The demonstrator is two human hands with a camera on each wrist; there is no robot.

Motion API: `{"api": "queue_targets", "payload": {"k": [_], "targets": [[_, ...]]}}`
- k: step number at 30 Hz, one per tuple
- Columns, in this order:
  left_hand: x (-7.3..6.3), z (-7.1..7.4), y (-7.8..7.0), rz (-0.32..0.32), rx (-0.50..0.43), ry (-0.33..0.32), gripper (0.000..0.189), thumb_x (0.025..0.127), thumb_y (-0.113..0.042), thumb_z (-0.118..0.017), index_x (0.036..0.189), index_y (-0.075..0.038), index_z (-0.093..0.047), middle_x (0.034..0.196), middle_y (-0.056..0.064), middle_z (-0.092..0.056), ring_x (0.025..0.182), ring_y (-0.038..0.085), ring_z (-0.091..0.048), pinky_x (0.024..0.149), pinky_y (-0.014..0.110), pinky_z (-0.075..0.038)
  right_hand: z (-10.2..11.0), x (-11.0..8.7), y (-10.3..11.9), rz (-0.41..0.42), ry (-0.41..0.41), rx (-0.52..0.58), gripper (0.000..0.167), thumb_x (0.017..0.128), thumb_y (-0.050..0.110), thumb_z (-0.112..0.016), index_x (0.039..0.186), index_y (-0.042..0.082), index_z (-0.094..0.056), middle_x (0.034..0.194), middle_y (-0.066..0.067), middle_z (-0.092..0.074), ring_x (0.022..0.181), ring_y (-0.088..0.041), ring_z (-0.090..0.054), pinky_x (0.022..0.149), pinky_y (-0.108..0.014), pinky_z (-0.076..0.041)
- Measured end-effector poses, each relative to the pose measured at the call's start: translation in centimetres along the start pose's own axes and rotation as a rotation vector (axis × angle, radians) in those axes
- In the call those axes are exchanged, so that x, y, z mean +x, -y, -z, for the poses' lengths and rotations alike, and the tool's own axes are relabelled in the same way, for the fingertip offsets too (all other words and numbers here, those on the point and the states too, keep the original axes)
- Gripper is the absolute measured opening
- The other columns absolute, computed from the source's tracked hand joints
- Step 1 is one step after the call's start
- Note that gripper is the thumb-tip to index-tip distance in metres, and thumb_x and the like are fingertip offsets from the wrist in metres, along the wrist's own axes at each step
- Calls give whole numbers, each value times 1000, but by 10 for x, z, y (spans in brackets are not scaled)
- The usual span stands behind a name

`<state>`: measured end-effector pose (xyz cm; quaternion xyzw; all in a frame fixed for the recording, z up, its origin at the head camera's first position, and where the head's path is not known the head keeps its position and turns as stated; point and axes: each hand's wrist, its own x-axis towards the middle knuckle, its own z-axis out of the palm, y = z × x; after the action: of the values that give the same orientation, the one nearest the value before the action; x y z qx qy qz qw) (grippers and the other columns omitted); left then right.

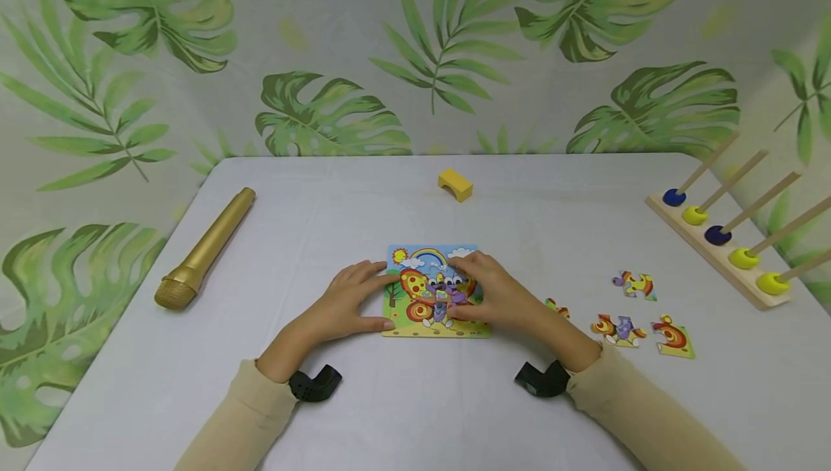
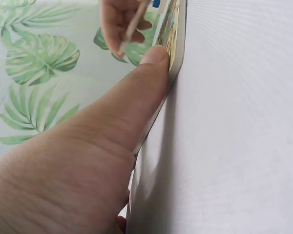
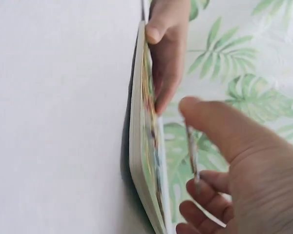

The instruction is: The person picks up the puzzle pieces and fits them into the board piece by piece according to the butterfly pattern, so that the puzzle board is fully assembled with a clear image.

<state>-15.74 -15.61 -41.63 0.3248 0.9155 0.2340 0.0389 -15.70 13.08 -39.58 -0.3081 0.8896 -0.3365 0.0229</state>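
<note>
A puzzle board showing a rainbow, sun and butterfly lies flat on the table. My left hand rests along its left side, thumb on the near-left edge and fingers spread along the upper left edge. Above the right part of the board, my right hand pinches a thin puzzle piece between thumb and fingers. The right wrist view shows this piece edge-on, apart from the board; its printed face is mostly hidden. Loose puzzle pieces, including a red-orange spiral one, lie right of my right forearm.
A gold microphone lies at left. Behind the board stands a yellow arched block. A wooden peg stand with blue and yellow beads is at right. Another spotted puzzle piece and one partly hidden by the right wrist lie nearby.
</note>
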Motion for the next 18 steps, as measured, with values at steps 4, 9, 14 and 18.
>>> {"api": "queue_targets", "payload": {"k": [4,9,14,18], "targets": [[0,0,0,3,-5,3,71,74,-55,-64,134,-25,-43,143,5,-28,131,31,-17,105,46,-9,-9,7,-4,12,7,-54,71,71,38,-75,127,3,-48,114,-8,-48,104,-21,-43,88,-40,-36],[2,-2,2,-32,0,0,71,75,-53,-64,135,-21,-42,143,2,-27,131,29,-19,104,46,-11,-15,14,-7,28,11,-98,68,72,39,-73,125,3,-50,114,-10,-50,108,-25,-42,95,-47,-27],[3,-3,-1,-37,-5,13,72,76,-47,-65,136,-16,-40,142,-1,-30,131,27,-19,105,44,-10,-20,19,-10,23,10,-112,67,72,44,-72,125,7,-52,112,-7,-51,108,-24,-41,95,-45,-27],[3,-5,-6,-27,10,12,74,78,-49,-62,138,-13,-36,142,1,-30,131,27,-18,104,45,-10,-22,21,-11,5,10,-103,67,71,46,-72,124,10,-53,111,-4,-50,107,-23,-40,90,-45,-31]]}}
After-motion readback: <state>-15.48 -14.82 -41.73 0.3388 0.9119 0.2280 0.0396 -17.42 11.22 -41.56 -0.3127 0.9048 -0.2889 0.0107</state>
